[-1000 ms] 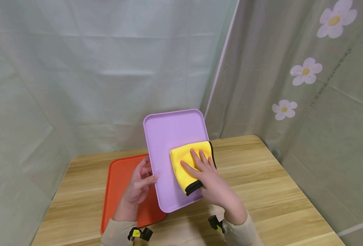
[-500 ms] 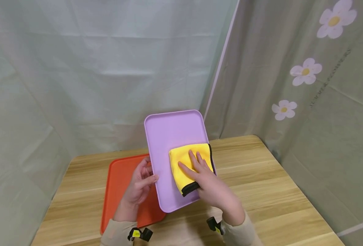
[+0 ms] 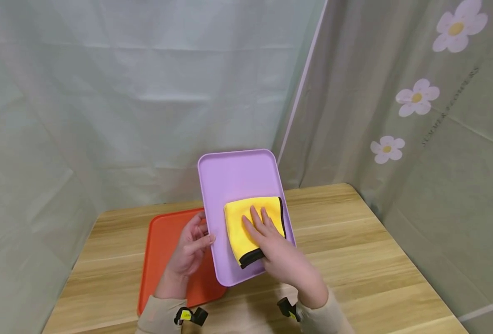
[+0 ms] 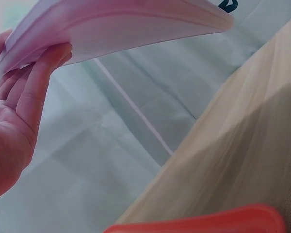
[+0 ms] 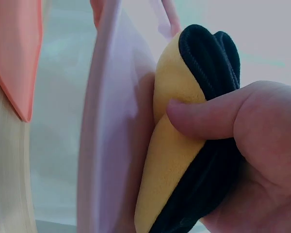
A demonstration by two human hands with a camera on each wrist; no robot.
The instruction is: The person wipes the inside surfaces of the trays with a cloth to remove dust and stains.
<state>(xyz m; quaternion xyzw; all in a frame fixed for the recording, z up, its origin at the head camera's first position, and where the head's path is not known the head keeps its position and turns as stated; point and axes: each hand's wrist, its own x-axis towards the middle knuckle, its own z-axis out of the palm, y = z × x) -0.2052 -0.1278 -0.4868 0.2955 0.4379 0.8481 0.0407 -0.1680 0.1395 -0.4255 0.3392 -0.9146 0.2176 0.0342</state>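
A purple rectangular tray is held up at a tilt above the table. My left hand grips its left edge, thumb on the front face and fingers behind; the left wrist view shows those fingers under the tray. Against the lower part of the tray's face lies a folded yellow cloth with black trim. My right hand rests on this cloth with spread fingers. In the right wrist view, the thumb of the right hand pinches the folded cloth, which touches the tray.
An orange-red tray lies on the wooden table, partly behind the purple one and the left arm. Grey-green curtains enclose the table at the back and sides, with printed flowers on the right.
My right hand has slid the yellow cloth leftward and slightly down across the purple tray. The left hand's grip looks the same, and the tray has barely shifted.
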